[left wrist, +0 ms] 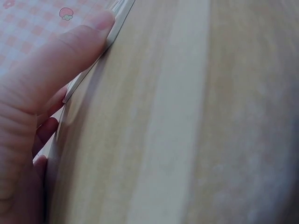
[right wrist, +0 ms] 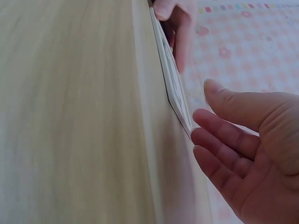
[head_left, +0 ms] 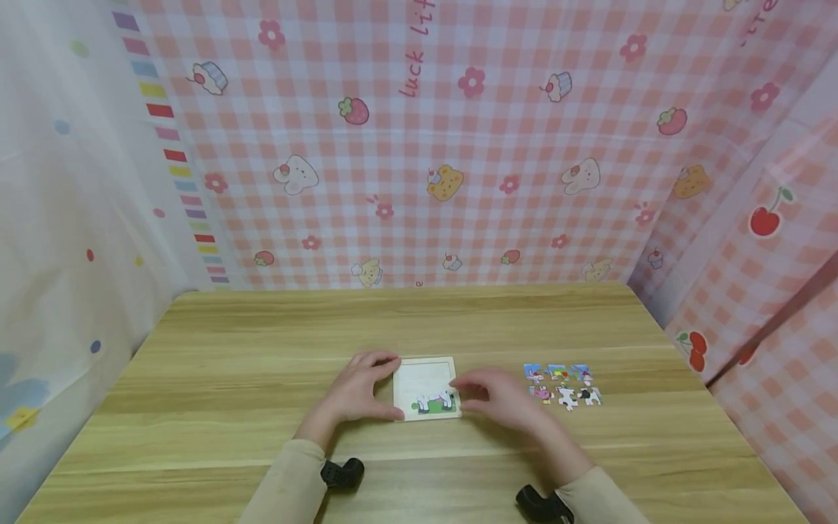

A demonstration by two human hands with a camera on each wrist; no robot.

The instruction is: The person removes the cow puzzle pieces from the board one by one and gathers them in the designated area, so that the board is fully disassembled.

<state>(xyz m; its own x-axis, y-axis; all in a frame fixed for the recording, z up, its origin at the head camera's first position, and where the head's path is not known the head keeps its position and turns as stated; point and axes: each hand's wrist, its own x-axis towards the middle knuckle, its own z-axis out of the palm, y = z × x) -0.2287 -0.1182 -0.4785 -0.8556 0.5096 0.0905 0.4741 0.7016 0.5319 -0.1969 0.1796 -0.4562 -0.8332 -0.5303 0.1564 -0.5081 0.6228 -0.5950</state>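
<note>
A square, pale puzzle board [head_left: 419, 372] lies on the table. In its lower right part are puzzle pieces [head_left: 436, 402] picturing white animal legs on green ground. My left hand [head_left: 356, 386] holds the board's left side, thumb at the near corner and fingers at the far one; the left wrist view shows the thumb [left wrist: 79, 44] on the edge. At the right edge is my right hand [head_left: 494, 397]. Its fingers [right wrist: 219, 137] touch the rim while the thumb stands apart, and I see nothing held between them.
Several loose puzzle pieces [head_left: 567, 397] lie in two rows right of the right hand. A wooden table [head_left: 262, 327] carries everything. Patterned cloth [head_left: 406, 145] hangs behind it and at both sides. A black device [head_left: 342, 474] sits on the left wrist, another [head_left: 543, 504] on the right.
</note>
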